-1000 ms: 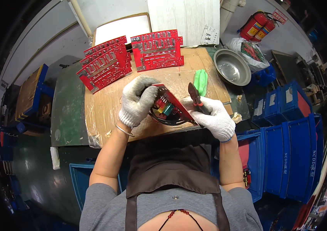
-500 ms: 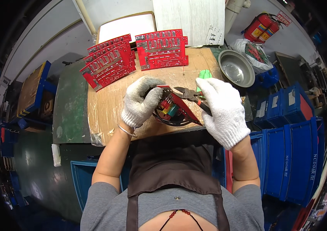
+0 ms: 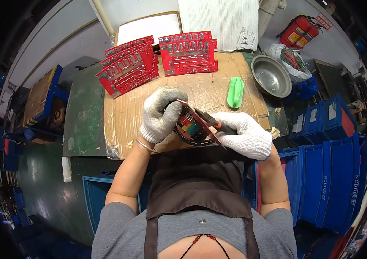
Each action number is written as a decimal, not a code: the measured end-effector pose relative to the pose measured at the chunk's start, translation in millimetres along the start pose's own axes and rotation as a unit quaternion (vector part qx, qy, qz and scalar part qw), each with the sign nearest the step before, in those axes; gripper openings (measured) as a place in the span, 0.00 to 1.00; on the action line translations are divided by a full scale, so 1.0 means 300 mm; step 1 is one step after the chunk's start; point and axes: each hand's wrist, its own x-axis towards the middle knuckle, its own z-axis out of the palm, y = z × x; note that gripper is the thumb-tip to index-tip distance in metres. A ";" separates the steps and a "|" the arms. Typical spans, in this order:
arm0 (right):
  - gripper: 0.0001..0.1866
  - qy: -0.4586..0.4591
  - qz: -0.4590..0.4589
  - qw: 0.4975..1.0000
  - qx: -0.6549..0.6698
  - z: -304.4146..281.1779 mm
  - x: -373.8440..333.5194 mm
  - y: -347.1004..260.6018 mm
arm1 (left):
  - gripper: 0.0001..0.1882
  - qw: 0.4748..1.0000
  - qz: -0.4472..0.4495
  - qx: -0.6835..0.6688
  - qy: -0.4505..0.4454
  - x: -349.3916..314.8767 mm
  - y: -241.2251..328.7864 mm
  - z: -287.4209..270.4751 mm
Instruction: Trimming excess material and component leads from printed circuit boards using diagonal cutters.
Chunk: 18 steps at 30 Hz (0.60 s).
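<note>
While the left hand (image 3: 159, 114) pinches the tilted red circuit board (image 3: 205, 128) just to its right, the right hand (image 3: 248, 136) grips pliers (image 3: 209, 119) beside it (tight quarters, this!); a slip there could nick the black cable (image 3: 188, 141) looping beneath.

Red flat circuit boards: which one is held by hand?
The tilted red circuit board in the white-gloved left hand; the other red boards stand on brown cardboard, untouched.

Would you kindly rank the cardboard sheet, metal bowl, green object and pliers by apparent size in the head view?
Cardboard sheet
Metal bowl
Green object and pliers: unsure, since the right hand partly hides the pliers
</note>
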 end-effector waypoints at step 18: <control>0.25 0.001 0.049 0.960 0.277 0.060 0.007 0.132 | 0.26 0.992 0.023 -0.116 0.033 -0.068 -0.030 0.017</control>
